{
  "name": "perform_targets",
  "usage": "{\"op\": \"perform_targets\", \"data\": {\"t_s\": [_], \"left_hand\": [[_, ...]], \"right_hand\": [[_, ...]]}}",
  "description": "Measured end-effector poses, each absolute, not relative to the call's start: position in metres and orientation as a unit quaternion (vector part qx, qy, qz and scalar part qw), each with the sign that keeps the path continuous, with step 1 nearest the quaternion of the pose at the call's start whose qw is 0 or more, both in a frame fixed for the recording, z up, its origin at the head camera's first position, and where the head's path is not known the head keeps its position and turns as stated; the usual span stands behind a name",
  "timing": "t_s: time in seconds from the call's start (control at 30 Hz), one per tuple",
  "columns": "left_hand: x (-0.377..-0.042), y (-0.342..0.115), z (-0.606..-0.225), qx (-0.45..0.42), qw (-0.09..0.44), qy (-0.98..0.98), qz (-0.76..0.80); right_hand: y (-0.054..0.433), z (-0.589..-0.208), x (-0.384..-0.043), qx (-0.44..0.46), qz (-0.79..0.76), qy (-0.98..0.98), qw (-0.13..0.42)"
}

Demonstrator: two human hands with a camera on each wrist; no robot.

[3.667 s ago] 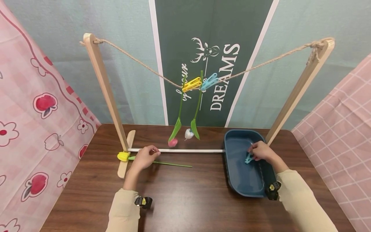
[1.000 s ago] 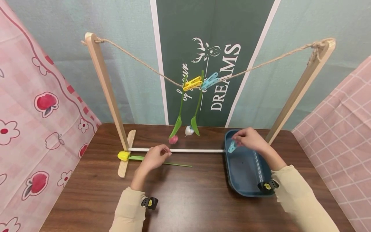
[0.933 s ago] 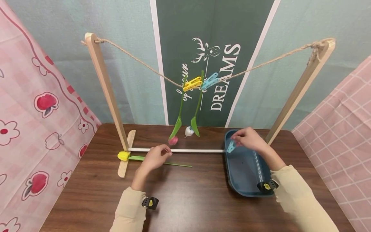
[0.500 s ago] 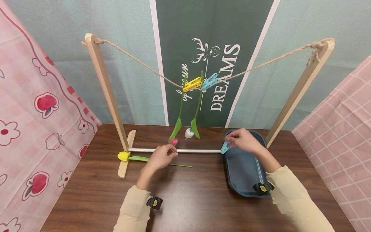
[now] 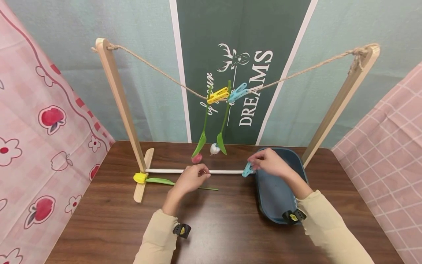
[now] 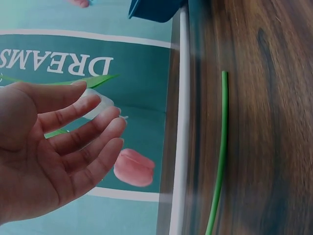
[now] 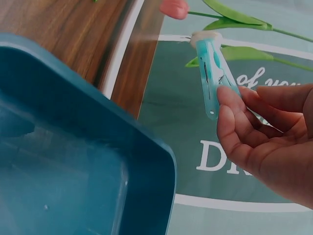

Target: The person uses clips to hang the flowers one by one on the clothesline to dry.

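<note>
Yellow-headed, green-stemmed artificial tulip (image 5: 160, 180): lies on the brown wooden desk (image 5: 224, 227), bloom toward nine o'clock.
Left hand (image 5: 191, 178): loosely curved, holding nothing, above it.
Right hand (image 5: 269, 163): pinches a light-blue plastic clothespin (image 5: 248, 169), seemingly leaving one end free; dark-blue plastic basin (image 5: 277, 198) at four o'clock.

White capitals (image 5: 255, 88) on the dark green backdrop panel (image 5: 242, 36) read "DREAMS" — sideways in the head view. Beside them, white script (image 7: 249, 77) — partly cut off — showed "of you".

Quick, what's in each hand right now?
Left hand: open, fingers relaxed, holding nothing.
Right hand: closed, pinching a light blue clothespin.
</note>
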State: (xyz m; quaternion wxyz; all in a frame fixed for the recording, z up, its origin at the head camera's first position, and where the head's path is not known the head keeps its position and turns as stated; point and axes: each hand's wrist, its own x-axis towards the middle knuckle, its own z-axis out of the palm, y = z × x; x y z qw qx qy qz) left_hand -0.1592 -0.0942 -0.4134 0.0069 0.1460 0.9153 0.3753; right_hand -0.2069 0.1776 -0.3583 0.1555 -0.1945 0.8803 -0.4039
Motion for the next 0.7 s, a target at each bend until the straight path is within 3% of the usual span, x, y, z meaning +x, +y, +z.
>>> {"op": "perform_targets", "data": {"t_s": [0.7], "left_hand": [[-0.164, -0.063, -0.398, 0.198, 0.029, 0.908, 0.368]], "right_hand": [[0.152, -0.358, -0.196, -0.208, -0.411, 0.873, 0.161]]}}
